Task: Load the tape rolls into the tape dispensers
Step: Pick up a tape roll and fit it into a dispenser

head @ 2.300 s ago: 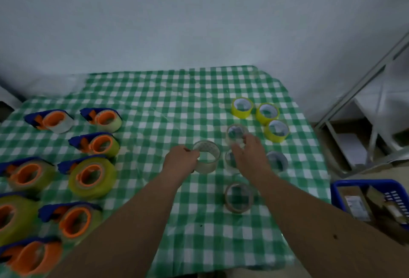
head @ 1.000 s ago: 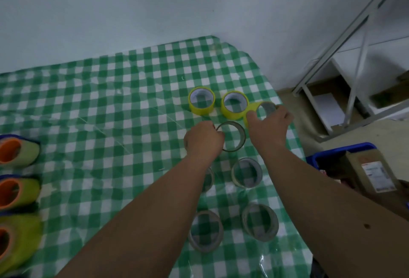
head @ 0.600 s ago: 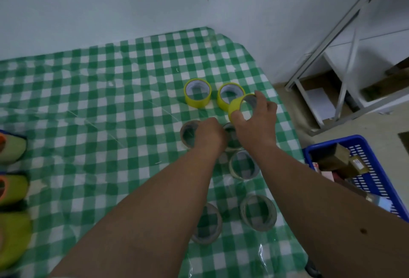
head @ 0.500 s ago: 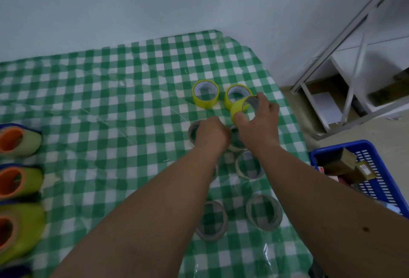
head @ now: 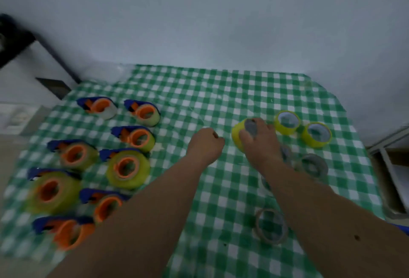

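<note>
Glossy checked tablecloth (head: 221, 91), probably plastic-coated

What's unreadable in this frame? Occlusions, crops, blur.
Head view, the only one:
- Left hand: fingers curled away from the camera, so whether it holds anything can't be told.
- Clear rolls behind the right hand and forearm: mostly hidden, count unclear.
- Nearest dispenser: motion blur, loaded or empty unclear.
- Yellow roll: partly covered by the gripping fingers.
</note>
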